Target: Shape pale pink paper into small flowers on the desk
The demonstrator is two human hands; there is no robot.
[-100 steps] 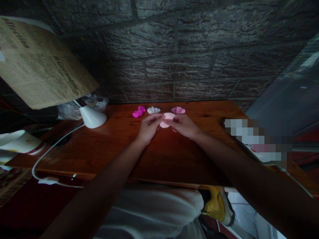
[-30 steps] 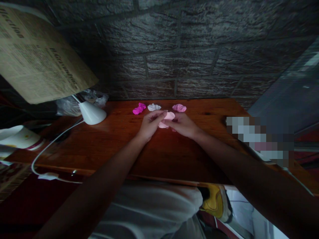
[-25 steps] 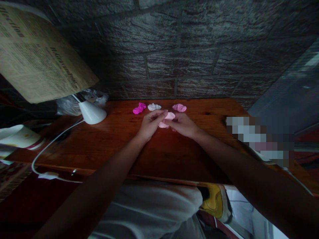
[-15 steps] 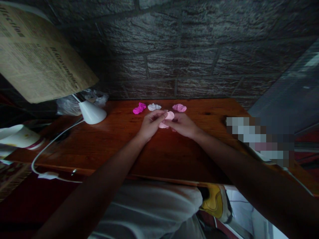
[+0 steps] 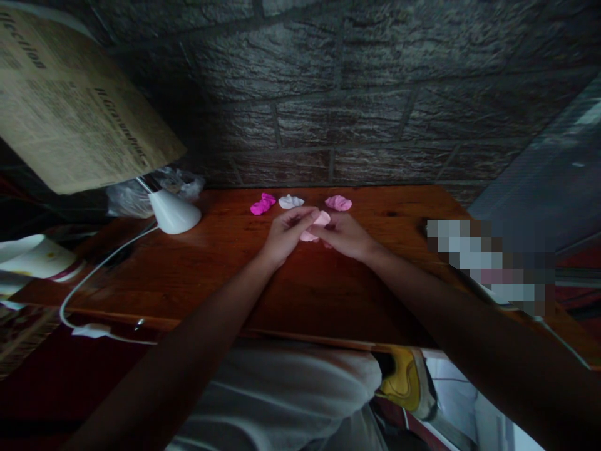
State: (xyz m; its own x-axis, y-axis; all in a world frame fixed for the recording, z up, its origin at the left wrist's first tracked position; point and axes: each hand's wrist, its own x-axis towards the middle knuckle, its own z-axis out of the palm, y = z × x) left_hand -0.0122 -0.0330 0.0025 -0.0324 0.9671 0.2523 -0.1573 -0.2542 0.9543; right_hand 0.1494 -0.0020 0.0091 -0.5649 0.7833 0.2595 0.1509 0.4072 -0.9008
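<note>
Both thumbs press on a light pink piece of modelling clay [image 5: 322, 219] above the middle of the wooden table. My left hand [image 5: 287, 233] pinches it from the left, fingers curled behind it. From the right, my right hand [image 5: 350, 236] grips the same piece, thumb pointing inward. The fingers hide part of the clay. Just beyond the hands lie three crumpled lumps: a magenta lump [image 5: 263, 204], a white lump [image 5: 291, 201] and a pink lump [image 5: 339, 203].
A lamp with a white base [image 5: 174, 213] and a newsprint shade [image 5: 84, 106] stands at the left, its white cord [image 5: 101, 259] trailing over the edge. A paper cup [image 5: 42, 257] lies farther left. A pixelated object [image 5: 488, 263] is at the right. Behind rises a stone-patterned wall [image 5: 375, 94].
The pink clay has shifted very slightly to the right between the thumbs. Both hands keep their hold in almost the same place; the lumps behind have not moved.
</note>
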